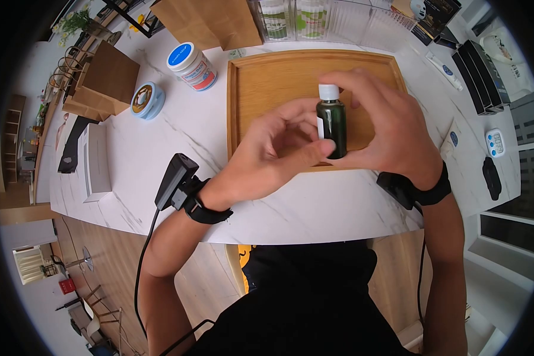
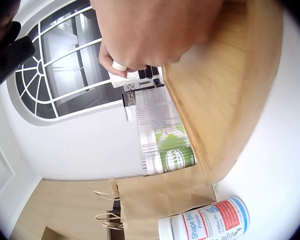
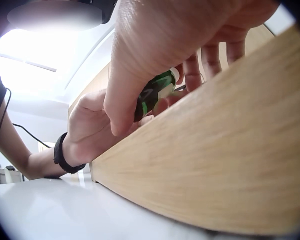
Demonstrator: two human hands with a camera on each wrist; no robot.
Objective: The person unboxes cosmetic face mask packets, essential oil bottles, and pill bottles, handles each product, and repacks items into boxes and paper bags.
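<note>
A small dark green bottle (image 1: 332, 127) with a white cap (image 1: 329, 91) stands upright over the wooden tray (image 1: 267, 77). My left hand (image 1: 273, 148) grips it from the left, the thumb across its lower front and the other fingers curled behind. From the right, my right hand (image 1: 388, 121) spans the bottle, index fingertip at the cap and thumb at the base. In the right wrist view the green bottle (image 3: 157, 95) shows tilted between both hands, its lower end partly covered. The left wrist view shows only the white cap (image 2: 119, 66) beside a fingertip.
Left of the tray stand a white supplement tub (image 1: 193, 68) and a round light-blue container (image 1: 148, 101). Brown paper bags (image 1: 207, 24) and a clear ribbed organiser (image 1: 356, 26) line the back. At the right are a black box (image 1: 480, 77) and a white timer (image 1: 495, 142).
</note>
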